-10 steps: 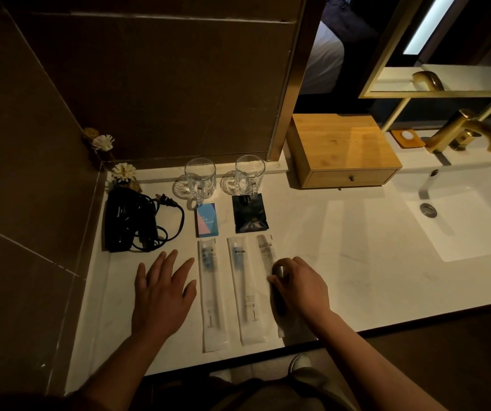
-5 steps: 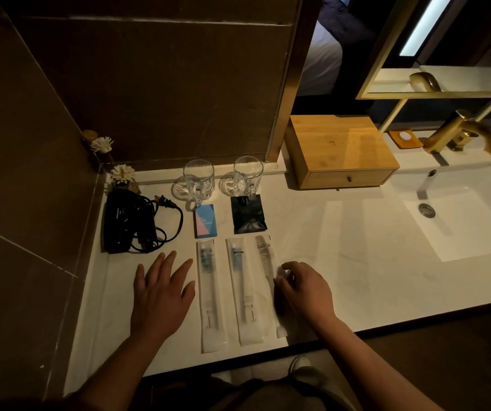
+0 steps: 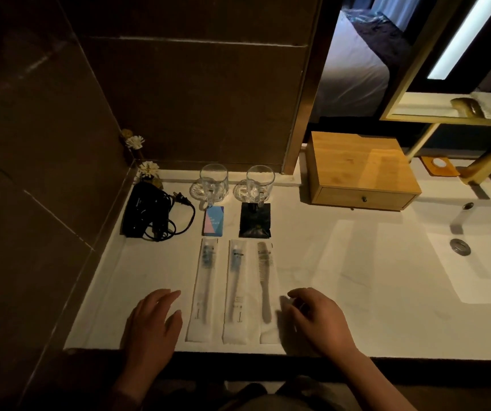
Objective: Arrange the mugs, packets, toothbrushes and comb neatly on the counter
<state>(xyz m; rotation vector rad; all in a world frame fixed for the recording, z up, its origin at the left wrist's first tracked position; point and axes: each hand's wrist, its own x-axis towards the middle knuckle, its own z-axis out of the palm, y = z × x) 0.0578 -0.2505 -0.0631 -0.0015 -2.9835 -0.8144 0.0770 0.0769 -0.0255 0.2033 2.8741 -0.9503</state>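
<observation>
**Hands empty at the counter's near edge, toiletries lined up behind**

Where the white counter (image 3: 342, 262) meets its dark front edge, the left hand (image 3: 152, 324) lies palm down with fingers loosely spread, holding nothing, just left of the first wrapped toothbrush (image 3: 204, 289). The right hand (image 3: 315, 317) rests curled and empty just right of the wrapped comb (image 3: 265, 286), its fingertips close to the wrapper's edge; contact cannot be made out. Between those two packages lies the second wrapped toothbrush (image 3: 236, 290), all three parallel, side by side, running away from the viewer. Beyond them sit a blue and pink packet (image 3: 213, 220) and, to its right, a black packet (image 3: 254, 220). Behind each packet stands a clear glass mug (image 3: 213, 182) and a second glass mug (image 3: 259, 182), upright near the wall. Left of the packets lies a black hair dryer (image 3: 146, 213) with coiled cord. Farther right are a wooden drawer box (image 3: 360, 170) and the sink (image 3: 481, 256).
</observation>
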